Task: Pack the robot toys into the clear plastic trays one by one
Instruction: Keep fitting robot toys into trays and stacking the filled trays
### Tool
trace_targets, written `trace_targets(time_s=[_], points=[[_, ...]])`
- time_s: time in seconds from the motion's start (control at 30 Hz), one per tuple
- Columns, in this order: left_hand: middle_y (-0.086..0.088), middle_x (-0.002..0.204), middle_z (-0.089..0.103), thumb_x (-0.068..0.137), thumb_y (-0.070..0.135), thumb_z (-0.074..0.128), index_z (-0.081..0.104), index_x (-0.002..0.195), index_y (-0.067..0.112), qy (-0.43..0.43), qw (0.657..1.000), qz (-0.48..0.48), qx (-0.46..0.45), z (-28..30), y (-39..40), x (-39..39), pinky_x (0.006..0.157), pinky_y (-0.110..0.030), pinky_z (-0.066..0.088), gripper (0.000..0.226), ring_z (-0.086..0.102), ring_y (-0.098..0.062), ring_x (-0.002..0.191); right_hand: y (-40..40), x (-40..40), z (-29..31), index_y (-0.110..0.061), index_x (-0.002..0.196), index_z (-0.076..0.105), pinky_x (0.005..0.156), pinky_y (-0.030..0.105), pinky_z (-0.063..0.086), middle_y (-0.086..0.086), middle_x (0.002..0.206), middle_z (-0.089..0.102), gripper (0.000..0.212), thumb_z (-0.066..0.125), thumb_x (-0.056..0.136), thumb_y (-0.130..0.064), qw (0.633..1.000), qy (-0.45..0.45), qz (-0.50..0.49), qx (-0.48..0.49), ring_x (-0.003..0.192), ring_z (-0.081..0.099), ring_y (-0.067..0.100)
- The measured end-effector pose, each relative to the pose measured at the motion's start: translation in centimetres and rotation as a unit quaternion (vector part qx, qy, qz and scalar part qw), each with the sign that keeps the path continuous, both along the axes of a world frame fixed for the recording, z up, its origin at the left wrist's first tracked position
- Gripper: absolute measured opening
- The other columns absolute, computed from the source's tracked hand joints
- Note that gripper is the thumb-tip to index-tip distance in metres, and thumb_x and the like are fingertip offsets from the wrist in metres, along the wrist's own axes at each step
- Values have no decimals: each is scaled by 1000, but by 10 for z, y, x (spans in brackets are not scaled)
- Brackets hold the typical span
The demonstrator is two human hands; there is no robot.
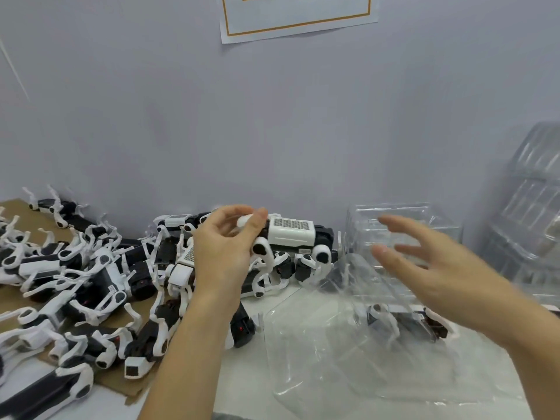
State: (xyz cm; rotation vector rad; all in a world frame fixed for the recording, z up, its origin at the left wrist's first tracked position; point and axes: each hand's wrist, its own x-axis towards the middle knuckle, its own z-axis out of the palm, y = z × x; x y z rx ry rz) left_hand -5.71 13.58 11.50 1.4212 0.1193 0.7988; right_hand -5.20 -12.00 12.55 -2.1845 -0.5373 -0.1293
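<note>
Two bare hands are raised above a white tabletop (242, 374). The left hand (224, 250), just left of centre, has its fingers curled round one end of a white-and-black four-legged robot toy (291, 234), thumb on top of the rounded white end, and holds it level above the surface with its grille-patterned back facing up and its legs hanging down. The right hand (424, 262), at about 3 o'clock from the left one, is spread with straight, relaxed fingers and grasps nothing; it is apart from the held toy and hovers in front of a clear moulded plastic tray (357, 344) that lies on the table at about 5 o'clock from centre. Under that tray's transparent plastic another black-and-white robot toy (403, 322) shows, though whether it sits seated in a compartment cannot be told. A heap of loose white-and-black robot toys (78, 286) fills the 9 o'clock side, lying tangled on a flat brown cardboard sheet (18, 213). More empty clear plastic trays (530, 207) stand stacked at the 3 o'clock edge against the pale grey wall (272, 116). A white paper notice with an orange border (297, 16) hangs on the wall at 12 o'clock.
</note>
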Motion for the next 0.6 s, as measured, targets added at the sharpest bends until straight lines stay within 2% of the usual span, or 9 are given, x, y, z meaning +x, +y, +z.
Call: trace_targets(time_s=[0.07, 0.17, 0.2, 0.23, 0.3, 0.43, 0.5, 0.57, 0.6], points=[[5, 79, 74, 79, 26, 82, 70, 87, 20, -18, 999, 9, 49, 5, -13, -3, 54, -17, 48, 15, 66, -6, 65, 12, -3, 1, -53, 141, 37, 102, 19, 37, -37, 141, 37, 78, 53, 69, -75, 997, -64, 24, 31, 126, 42, -12], [4, 73, 73, 77, 31, 84, 69, 82, 21, -22, 995, 24, 98, 11, -30, -8, 54, -26, 53, 19, 66, -7, 59, 36, -8, -4, -52, 140, 39, 97, -3, 24, -48, 127, 32, 71, 66, 76, -63, 988, -144, 45, -24, 118, 28, -30], [3, 73, 73, 77, 33, 84, 69, 81, 21, -17, 994, 20, 109, 13, -35, -10, 56, -32, 57, 20, 67, -10, 60, 44, -8, -8, -50, 141, 40, 101, 2, 27, -46, 124, 34, 69, 70, 78, -57, 986, -158, 40, -40, 118, 32, -26], [1, 73, 73, 77, 34, 84, 69, 81, 21, -13, 993, 10, 116, 14, -39, -11, 59, -38, 59, 21, 69, -14, 63, 51, -9, -12, -48, 139, 42, 105, 13, 34, -40, 124, 39, 66, 72, 80, -52, 983, -172, 29, -52, 117, 40, -16], [-1, 74, 74, 77, 34, 84, 69, 81, 21, -3, 991, -7, 137, 17, -44, -14, 63, -41, 61, 21, 71, -18, 65, 60, -9, -16, -43, 135, 47, 97, 36, 47, -27, 120, 48, 56, 72, 85, -40, 976, -211, -17, -60, 108, 52, 3], [0, 83, 75, 87, 46, 69, 72, 86, 22, 5, 994, -62, 95, 22, -33, -14, 66, -33, 62, 24, 73, -15, 78, 54, -5, -16, -36, 128, 56, 81, 39, 51, -19, 113, 55, 43, 69, 88, -28, 967, -245, -64, -25, 94, 58, 15], [5, 86, 74, 92, 50, 61, 71, 91, 23, 39, 992, -2, 116, 17, -14, -9, 69, -28, 59, 29, 71, -9, 84, 49, -3, -16, -36, 126, 56, 80, 39, 51, -19, 111, 56, 39, 67, 89, -28, 968, -240, -69, -14, 92, 59, 16], [9, 94, 69, 94, 48, 57, 66, 99, 23, 143, 956, 115, 227, 2, 12, -2, 79, -33, 53, 27, 65, -11, 95, 45, -1, -16, -36, 125, 57, 80, 40, 52, -19, 110, 56, 38, 67, 89, -28, 970, -233, -70, -7, 93, 59, 16], [4, 106, 65, 93, 49, 55, 62, 108, 21, 227, 918, 159, 285, -9, 24, 1, 84, -38, 50, 32, 61, -18, 105, 44, -1, -17, -36, 125, 57, 80, 39, 52, -18, 110, 56, 38, 67, 89, -27, 970, -231, -70, -6, 93, 59, 15]])
